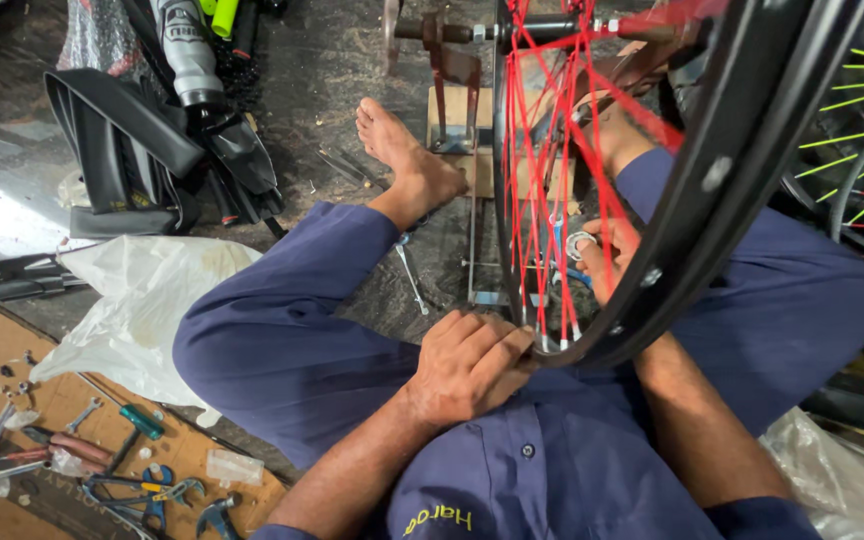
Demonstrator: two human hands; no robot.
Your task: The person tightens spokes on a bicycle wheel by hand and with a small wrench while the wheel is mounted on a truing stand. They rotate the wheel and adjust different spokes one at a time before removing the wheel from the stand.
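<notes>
Nearest, the left hand curls its fingers onto the black wheel rim at its low edge. Just beyond, the right hand pinches a small tool among the red spokes; farther off stands the truing stand.

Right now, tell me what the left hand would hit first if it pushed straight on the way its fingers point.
The left hand points right, fingertips already at the black wheel rim. It would press into that rim first, then likely the red spokes; depth is unclear.

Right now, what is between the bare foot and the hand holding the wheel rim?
In the head view, a spanner lies on the dark floor between the foot and the left hand on the rim.
</notes>
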